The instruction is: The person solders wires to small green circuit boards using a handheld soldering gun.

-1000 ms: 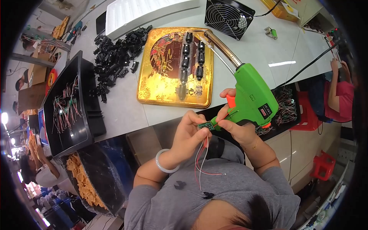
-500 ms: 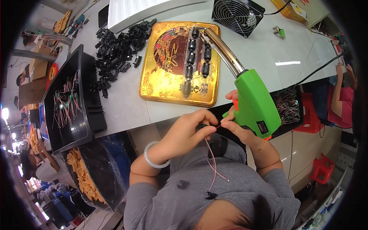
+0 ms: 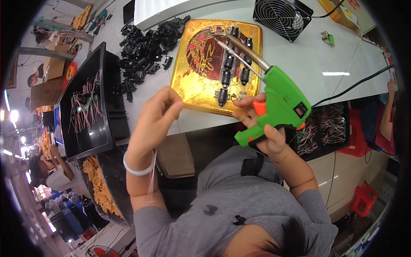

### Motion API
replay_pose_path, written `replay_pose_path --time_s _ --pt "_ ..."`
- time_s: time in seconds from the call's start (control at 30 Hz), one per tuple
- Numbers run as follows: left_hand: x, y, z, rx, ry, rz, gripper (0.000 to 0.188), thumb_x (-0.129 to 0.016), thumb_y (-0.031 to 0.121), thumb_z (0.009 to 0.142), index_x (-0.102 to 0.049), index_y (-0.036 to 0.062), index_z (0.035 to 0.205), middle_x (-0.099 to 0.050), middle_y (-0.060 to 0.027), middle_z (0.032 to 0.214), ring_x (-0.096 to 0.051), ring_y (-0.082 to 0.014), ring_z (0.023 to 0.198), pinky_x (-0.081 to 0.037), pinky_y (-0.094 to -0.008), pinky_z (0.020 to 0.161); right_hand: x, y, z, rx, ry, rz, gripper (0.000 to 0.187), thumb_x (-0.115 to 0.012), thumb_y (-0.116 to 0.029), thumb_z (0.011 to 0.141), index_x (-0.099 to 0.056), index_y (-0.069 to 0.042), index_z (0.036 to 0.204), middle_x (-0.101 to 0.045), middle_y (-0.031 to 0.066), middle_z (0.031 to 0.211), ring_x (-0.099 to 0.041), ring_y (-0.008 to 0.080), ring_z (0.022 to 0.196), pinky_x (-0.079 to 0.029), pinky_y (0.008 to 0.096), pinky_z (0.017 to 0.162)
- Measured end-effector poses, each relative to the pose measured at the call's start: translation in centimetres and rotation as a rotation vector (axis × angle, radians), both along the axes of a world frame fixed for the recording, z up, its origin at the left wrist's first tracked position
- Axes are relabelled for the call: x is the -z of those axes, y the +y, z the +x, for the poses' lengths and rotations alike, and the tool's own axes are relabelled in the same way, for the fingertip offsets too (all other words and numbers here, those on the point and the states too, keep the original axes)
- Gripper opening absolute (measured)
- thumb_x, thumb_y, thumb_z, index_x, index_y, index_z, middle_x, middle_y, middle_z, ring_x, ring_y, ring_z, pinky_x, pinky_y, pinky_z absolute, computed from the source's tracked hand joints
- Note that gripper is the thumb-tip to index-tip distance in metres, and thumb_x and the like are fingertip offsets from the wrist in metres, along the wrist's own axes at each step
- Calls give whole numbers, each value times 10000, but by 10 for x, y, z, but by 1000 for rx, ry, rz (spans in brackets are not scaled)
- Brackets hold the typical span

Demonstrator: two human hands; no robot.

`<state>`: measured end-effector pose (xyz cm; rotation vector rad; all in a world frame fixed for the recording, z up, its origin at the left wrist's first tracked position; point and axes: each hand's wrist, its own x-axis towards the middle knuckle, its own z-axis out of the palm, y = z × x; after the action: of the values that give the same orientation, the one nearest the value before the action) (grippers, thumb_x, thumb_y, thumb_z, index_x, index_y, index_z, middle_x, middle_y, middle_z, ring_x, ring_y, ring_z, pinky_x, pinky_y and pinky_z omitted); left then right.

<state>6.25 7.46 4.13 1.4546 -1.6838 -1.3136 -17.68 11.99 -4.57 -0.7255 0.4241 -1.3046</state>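
My right hand (image 3: pixel 267 128) holds a green soldering gun (image 3: pixel 287 96) by its handle, fingers near the orange trigger. Its metal barrel and thin tip reach over a gold tin lid (image 3: pixel 184 92) with a dark red round picture. Small black parts (image 3: pixel 225 79) stand there in two rows, fixed in clear strips. My left hand (image 3: pixel 156 113) is off the lid's near left corner, fingers curled with the thumb close to them. Thin red and white wires (image 3: pixel 152 173), blurred, hang beside its wrist, seemingly from the grip, which is hidden.
A heap of black parts (image 3: pixel 145 53) lies left of the lid. A black bin (image 3: pixel 113 124) of wires stands at the table's left edge, and a black tray (image 3: pixel 317 124) of wires is right of me. A fan (image 3: pixel 282 17) stands at the back. Other people are at both sides.
My left hand has moved left, away from my right hand, with the wires trailing by its wrist. My right hand has turned the soldering gun slightly. The view has shifted.
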Motion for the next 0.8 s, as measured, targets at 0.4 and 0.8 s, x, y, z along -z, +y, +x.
replay_pose_path --time_s 0.4,0.8 --pt "35 -19 -51 98 -304 -159 136 -595 93 799 -536 -21 753 -533 -36 621 -462 -71 587 -393 -229 547 7 -8 -32 -59 0 43 590 -632 -265 728 -399 -29 1216 -416 149 1218 -414 289 1174 -296 476 1014" --pt "57 -4 -74 -88 -189 -241 154 -629 146 769 -585 15 703 -566 -55 585 -532 -167 550 -409 -281 530 -9 47 -84 150 482 13 469 -662 -321 639 -476 -13 941 -485 135 866 -468 213 747 -411 297 633"
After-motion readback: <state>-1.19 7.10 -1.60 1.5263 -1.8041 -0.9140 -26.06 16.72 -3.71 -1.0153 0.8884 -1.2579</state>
